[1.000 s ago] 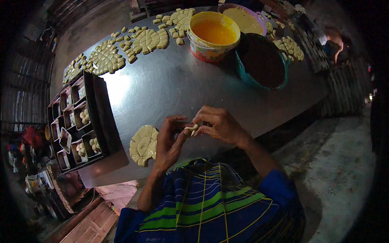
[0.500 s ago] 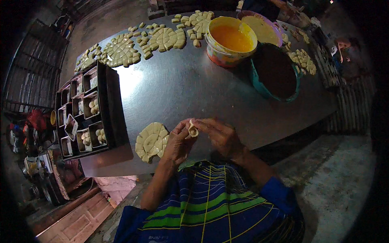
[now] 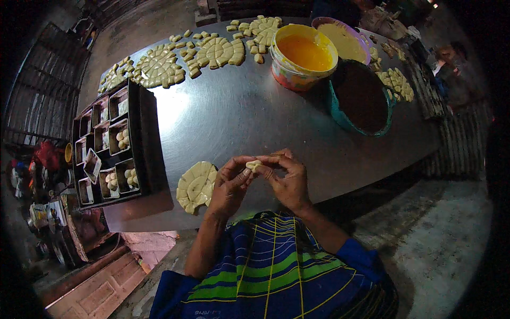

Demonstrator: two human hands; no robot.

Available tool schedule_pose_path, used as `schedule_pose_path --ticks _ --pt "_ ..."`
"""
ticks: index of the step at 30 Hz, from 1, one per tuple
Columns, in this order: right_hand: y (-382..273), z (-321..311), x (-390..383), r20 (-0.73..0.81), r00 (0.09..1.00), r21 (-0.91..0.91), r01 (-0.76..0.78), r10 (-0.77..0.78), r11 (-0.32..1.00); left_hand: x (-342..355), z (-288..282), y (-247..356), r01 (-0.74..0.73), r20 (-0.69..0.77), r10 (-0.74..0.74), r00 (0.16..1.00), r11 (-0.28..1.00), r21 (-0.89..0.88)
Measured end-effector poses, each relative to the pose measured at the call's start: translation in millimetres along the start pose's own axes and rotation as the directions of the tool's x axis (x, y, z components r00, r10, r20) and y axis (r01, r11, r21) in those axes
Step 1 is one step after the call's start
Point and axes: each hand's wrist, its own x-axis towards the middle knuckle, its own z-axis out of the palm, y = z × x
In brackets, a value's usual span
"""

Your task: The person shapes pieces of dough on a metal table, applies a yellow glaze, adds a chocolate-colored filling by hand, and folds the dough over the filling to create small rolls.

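A small piece of pale dough is pinched between both my hands above the near edge of the metal table. My left hand grips it from the left with thumb and fingers. From the right, my right hand presses its thumb and fingertips on the same piece. Just left of my left hand lies a flat round of dough scored into pieces. Whether the pinched piece has anything inside cannot be seen.
On the left stands a black tray of small tins, some holding dough balls. Cut dough rounds line the far edge. A bucket of orange liquid, a teal basin with dark filling and a purple basin stand far right.
The dough piece was a hollow cup with an open mouth; its rim is now pressed together between my fingers. My right hand has turned and come closer over it.
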Motion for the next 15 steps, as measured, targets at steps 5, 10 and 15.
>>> schedule_pose_path --ticks 5,10,15 --pt "14.0 -2.3 0.9 0.077 0.985 0.121 -0.161 0.152 0.979 2.0 5.8 -16.2 -0.068 -0.164 0.101 0.981 0.978 0.196" --pt "21.6 0.3 -7.5 0.036 0.992 0.004 0.117 -0.117 0.993 2.2 -2.3 -30.4 -0.042 -0.264 0.077 0.961 0.99 0.133" --pt "22.2 -6.4 -9.6 0.15 0.91 -0.18 0.411 -0.388 0.894 4.1 -0.6 -19.2 0.036 -0.291 0.014 0.957 0.986 0.165"
